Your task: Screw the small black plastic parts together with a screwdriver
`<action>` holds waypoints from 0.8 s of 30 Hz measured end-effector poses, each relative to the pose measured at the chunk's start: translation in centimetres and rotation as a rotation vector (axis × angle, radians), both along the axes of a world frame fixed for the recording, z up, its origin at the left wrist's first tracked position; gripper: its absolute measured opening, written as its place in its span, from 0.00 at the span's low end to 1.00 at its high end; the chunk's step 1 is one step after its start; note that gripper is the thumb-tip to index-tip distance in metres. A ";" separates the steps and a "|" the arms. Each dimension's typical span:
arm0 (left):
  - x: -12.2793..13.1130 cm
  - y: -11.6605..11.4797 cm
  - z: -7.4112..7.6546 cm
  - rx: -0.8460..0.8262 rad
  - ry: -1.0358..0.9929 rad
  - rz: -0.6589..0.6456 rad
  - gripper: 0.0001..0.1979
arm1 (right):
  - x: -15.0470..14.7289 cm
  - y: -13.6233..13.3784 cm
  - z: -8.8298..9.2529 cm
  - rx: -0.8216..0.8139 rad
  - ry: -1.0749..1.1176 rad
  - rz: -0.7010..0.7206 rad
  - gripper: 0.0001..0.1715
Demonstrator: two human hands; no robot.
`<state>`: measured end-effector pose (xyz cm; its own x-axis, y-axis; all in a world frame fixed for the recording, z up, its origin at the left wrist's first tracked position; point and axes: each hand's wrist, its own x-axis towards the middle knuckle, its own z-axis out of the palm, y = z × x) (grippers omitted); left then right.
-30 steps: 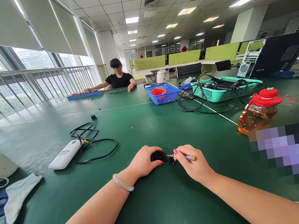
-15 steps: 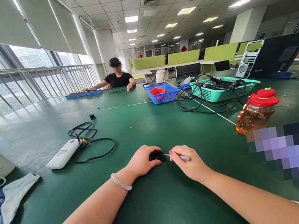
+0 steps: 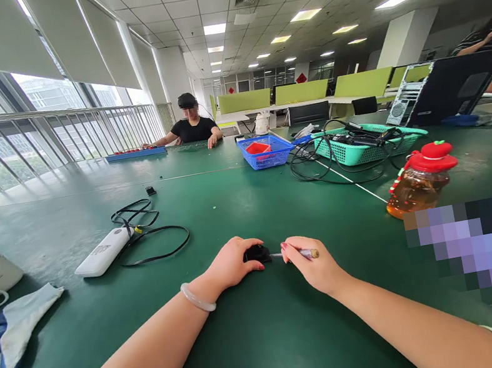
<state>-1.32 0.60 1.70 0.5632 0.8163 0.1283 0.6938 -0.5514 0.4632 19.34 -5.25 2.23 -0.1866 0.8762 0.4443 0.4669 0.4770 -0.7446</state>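
My left hand (image 3: pixel 234 262) is closed around a small, glossy black object (image 3: pixel 261 253) on the green table, thumb on the near side and fingers over the far side. The palm hides part of it, and its exact kind does not show. To the right, my right hand (image 3: pixel 312 264) pinches a screwdriver (image 3: pixel 306 254) with a thin metal shaft and a pale handle ending in tan. It lies nearly level, its tip meeting the right end of the black object.
On the green table (image 3: pixel 276 356) are a white power bank (image 3: pixel 105 252) with a black cable (image 3: pixel 177 253), a glove (image 3: pixel 27 324), a red-lidded bottle (image 3: pixel 421 181), a blue basket (image 3: pixel 268 153) and a green basket (image 3: pixel 355 152) of cables. A person (image 3: pixel 194 128) sits at the far side.
My right hand and the screwdriver have shifted slightly right; more of the shaft shows between fingers and black object. My left hand keeps its hold.
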 end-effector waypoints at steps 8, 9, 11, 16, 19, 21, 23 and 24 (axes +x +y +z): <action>-0.2 0.2 -0.5 0.005 -0.012 -0.002 0.26 | 0.0 -0.4 -0.2 0.177 -0.154 0.116 0.21; -0.2 0.2 -0.5 0.005 -0.013 -0.002 0.26 | 0.0 -0.5 -0.2 0.220 -0.167 0.146 0.21; -0.2 0.2 -0.5 0.003 -0.015 -0.007 0.27 | 0.0 -0.7 -0.2 0.300 -0.174 0.201 0.18; -0.3 0.1 -0.3 -0.016 -0.027 -0.087 0.28 | -0.5 -0.7 -0.3 0.252 -0.213 0.276 0.16; -0.3 0.0 -0.2 -0.015 -0.032 -0.087 0.27 | -0.5 -0.7 -0.2 0.174 -0.216 0.255 0.15; -0.3 -0.1 -0.2 -0.008 -0.038 -0.090 0.27 | -0.3 -0.8 -0.2 0.181 -0.172 0.244 0.15; -0.3 -0.1 -0.2 0.005 -0.043 -0.098 0.26 | 0.0 -0.9 0.0 0.219 -0.100 0.210 0.17; -0.3 -0.2 -0.3 0.012 -0.043 -0.100 0.25 | 0.2 -0.9 0.0 0.236 -0.068 0.175 0.17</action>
